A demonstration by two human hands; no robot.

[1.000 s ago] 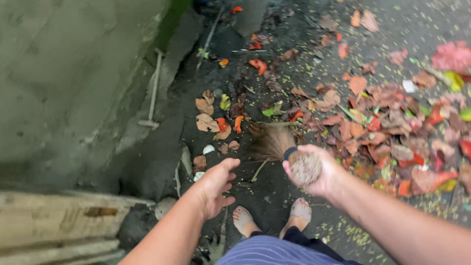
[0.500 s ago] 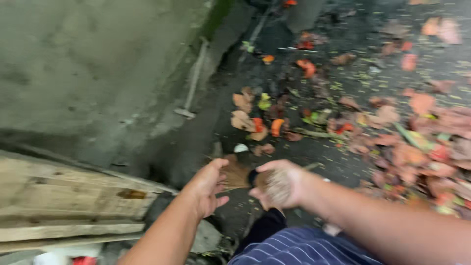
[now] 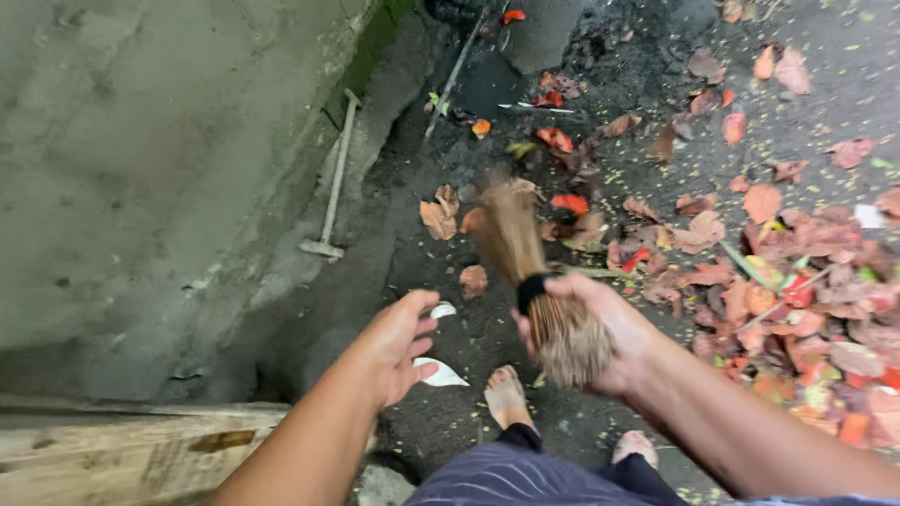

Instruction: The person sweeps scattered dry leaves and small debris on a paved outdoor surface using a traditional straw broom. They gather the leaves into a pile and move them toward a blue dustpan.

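Observation:
My right hand grips a short bundle broom of brown sticks, bound with a black band. Its bristle end points away from me and is blurred over the wet dark ground, close to a few loose leaves. My left hand hovers empty with fingers spread, just left of the broom and above two white shards. My bare feet show below the hands.
A large heap of red, orange and brown fallen leaves covers the ground at right. A concrete wall rises at left, with a thin stick tool leaning on it. Wooden planks lie at the bottom left.
The broom has swung forward, its bristles now stretched out ahead of my right hand. The view has shifted back toward the leaf heap, and my left hand has stayed open beside it.

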